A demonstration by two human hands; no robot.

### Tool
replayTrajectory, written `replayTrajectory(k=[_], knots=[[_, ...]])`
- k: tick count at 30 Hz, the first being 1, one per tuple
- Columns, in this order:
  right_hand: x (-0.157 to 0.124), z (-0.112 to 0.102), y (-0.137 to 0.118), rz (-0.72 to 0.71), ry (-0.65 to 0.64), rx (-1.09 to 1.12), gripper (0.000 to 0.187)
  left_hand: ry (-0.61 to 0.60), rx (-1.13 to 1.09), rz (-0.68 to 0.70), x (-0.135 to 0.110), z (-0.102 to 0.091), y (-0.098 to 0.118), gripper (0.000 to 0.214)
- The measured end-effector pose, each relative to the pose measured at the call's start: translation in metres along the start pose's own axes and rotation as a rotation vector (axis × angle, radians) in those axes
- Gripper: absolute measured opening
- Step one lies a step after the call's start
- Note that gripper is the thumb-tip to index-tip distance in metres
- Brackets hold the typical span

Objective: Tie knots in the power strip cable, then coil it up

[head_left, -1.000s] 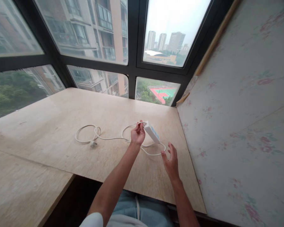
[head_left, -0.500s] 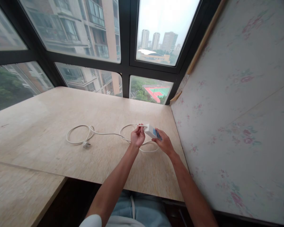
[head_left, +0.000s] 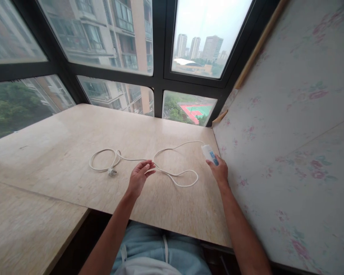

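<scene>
In the head view, my right hand (head_left: 220, 172) grips the near end of a white power strip (head_left: 206, 151) with a blue socket face. The strip is tilted, its far end pointing toward the window. A white cord (head_left: 177, 146) leaves that far end and runs left in loose loops over the tabletop (head_left: 103, 198). My left hand (head_left: 140, 176) is at the middle of the cord, where the loops cross, thumb and fingertips closed on it; the lower fingers stand a little apart. Farther left, the cord's plug (head_left: 111, 172) lies beside a coil.
Dark-framed windows (head_left: 158, 57) border the tabletop at the back. A flower-patterned wall (head_left: 289, 133) rises close to my right arm. In front, the tabletop's edge meets my body, with a dark gap (head_left: 94, 225) at lower left.
My left hand has left the cord end of the power strip and moved left to the middle of the cord. My right hand has carried the strip rightward, turning its blue face up.
</scene>
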State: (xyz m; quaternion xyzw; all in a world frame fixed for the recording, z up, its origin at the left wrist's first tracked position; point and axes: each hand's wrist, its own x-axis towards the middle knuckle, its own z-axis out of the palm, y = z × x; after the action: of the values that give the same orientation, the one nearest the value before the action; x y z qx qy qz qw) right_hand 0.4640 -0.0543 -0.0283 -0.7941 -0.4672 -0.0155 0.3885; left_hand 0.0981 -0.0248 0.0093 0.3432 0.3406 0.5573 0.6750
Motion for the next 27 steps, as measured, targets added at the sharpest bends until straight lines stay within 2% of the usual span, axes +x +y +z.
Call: replayTrajectory(k=[6, 9, 11, 14, 16, 18, 21, 24, 27], knots=[[0.000, 0.004, 0.009, 0.077, -0.063, -0.232, 0.048, 0.204, 0.143, 0.088, -0.011, -0.050, 0.018, 0.031], [-0.001, 0.006, 0.009, 0.060, -0.056, -0.325, 0.048, 0.297, 0.194, 0.107, -0.010, -0.071, 0.024, 0.032], [-0.001, 0.008, 0.007, 0.043, -0.059, -0.380, 0.049, 0.413, 0.274, 0.151, -0.007, -0.088, 0.029, 0.031], [-0.001, 0.009, 0.005, 0.040, -0.107, -0.450, 0.046, 0.620, 0.565, 0.303, 0.001, -0.119, 0.040, 0.028], [-0.001, 0.009, 0.004, 0.038, -0.141, -0.484, 0.046, 0.695, 0.868, 0.388, 0.007, -0.141, 0.050, 0.027], [-0.002, 0.009, 0.002, 0.035, -0.167, -0.503, 0.046, 0.684, 1.186, 0.418, 0.013, -0.161, 0.058, 0.032], [-0.005, 0.008, -0.001, 0.013, -0.183, -0.507, 0.046, 0.547, 1.531, 0.399, 0.023, -0.178, 0.065, 0.046], [-0.012, 0.009, -0.009, -0.066, -0.130, -0.461, 0.045, 0.359, 1.685, 0.292, 0.032, -0.180, 0.067, 0.051], [-0.023, 0.006, -0.026, -0.182, -0.028, -0.296, 0.047, 0.213, 1.747, 0.206, 0.033, -0.174, 0.067, 0.049]])
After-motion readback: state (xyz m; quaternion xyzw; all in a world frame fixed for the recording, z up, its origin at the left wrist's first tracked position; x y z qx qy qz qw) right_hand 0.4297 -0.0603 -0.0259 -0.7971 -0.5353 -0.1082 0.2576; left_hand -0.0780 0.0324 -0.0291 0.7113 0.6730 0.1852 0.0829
